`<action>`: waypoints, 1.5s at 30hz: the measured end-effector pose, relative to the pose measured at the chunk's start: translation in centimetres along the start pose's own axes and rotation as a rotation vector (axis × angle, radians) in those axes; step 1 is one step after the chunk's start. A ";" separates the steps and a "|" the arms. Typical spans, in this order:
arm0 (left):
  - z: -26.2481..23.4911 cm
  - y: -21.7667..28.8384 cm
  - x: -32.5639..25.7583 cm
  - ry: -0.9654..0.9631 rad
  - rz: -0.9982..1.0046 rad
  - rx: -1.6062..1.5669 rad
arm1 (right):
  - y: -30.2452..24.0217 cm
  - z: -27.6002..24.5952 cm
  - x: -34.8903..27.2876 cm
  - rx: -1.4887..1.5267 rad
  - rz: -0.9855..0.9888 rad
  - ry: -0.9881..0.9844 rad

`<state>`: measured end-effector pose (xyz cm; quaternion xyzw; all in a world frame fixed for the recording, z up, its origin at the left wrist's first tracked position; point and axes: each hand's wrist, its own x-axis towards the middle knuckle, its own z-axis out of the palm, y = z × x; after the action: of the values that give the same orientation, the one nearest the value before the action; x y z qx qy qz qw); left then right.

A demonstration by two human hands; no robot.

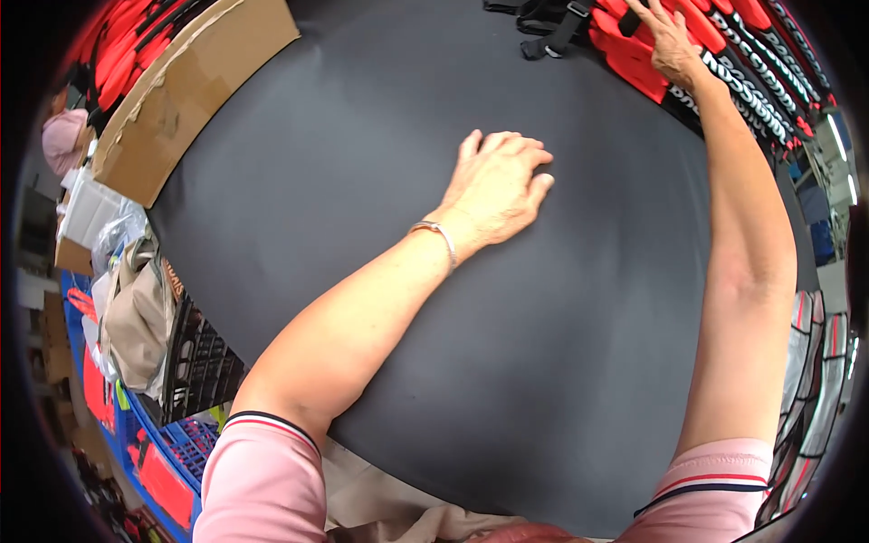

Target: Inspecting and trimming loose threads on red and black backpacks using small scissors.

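My left hand (pixel 498 187), with a bracelet at the wrist, is over the middle of the dark grey tabletop (pixel 362 226). Its fingers are slightly bent and apart, and it holds nothing. Stretched to the far right, my right hand (pixel 672 50) is on a pile of red and black fabric pieces (pixel 625 68) with white lettering. The visible fingers of that hand are spread over the red parts; some fingertips are cut off by the frame's upper edge. Black straps with a buckle (pixel 566 32) lie at the pile's left side.
A cardboard panel (pixel 195 100) stands along the table's far left edge, with more red and black pieces (pixel 127 54) behind it. To the left are a beige cloth bag (pixel 140 317), a black crate (pixel 201 362) and blue crates (pixel 186 448). Grey cases (pixel 819 389) stand at right.
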<state>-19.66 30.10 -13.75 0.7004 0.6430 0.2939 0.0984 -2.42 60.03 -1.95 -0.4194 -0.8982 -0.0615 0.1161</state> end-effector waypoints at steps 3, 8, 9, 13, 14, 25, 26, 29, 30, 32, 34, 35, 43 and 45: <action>-0.3 0.0 -0.4 -0.020 -0.013 0.026 | -3.3 -0.3 -0.3 -0.166 0.140 -0.060; -0.3 1.1 0.1 -0.058 0.013 0.032 | 1.1 0.8 -1.2 -0.066 -0.256 0.300; 0.1 1.7 0.6 -0.042 0.054 0.010 | 4.0 1.4 -1.8 -0.040 -0.398 0.393; 0.7 0.1 0.2 0.000 0.010 0.070 | -3.0 4.8 -10.1 -0.262 -0.299 0.251; 0.7 -0.8 -0.3 0.043 -0.003 0.074 | -6.8 4.6 -12.9 -0.254 -0.201 0.056; 1.1 0.0 -1.9 -0.001 -0.068 0.088 | -22.8 -0.7 -42.0 0.193 0.034 -0.239; 1.2 0.2 -2.7 -0.004 -0.043 0.090 | -24.3 -1.6 -44.3 0.215 0.028 -0.263; 1.4 2.0 -4.6 -0.008 0.014 0.166 | -26.7 -3.7 -50.3 0.248 0.021 -0.270; 1.5 3.2 -5.1 -0.018 0.016 0.224 | -27.3 -4.1 -51.9 0.272 0.034 -0.271; 1.0 5.5 -6.6 -0.051 0.030 0.291 | -28.1 -5.4 -54.5 0.340 0.054 -0.300; 0.7 6.4 -8.1 -0.054 0.090 0.317 | -27.6 -6.2 -56.5 0.520 -0.028 -0.392; 0.3 6.1 -9.3 -0.079 0.080 0.310 | -26.7 -6.8 -56.8 0.615 -0.086 -0.469; -1.0 12.4 -19.0 -0.343 0.046 0.370 | -7.2 -21.7 -64.3 0.242 0.473 0.557; -0.1 14.7 -21.2 -0.363 0.042 0.365 | 0.9 -24.2 -67.9 -0.086 0.624 0.732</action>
<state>-7.33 7.45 -12.12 0.7611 0.6424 0.0445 0.0777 44.28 5.37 3.79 -0.6242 -0.6261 -0.2045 0.4202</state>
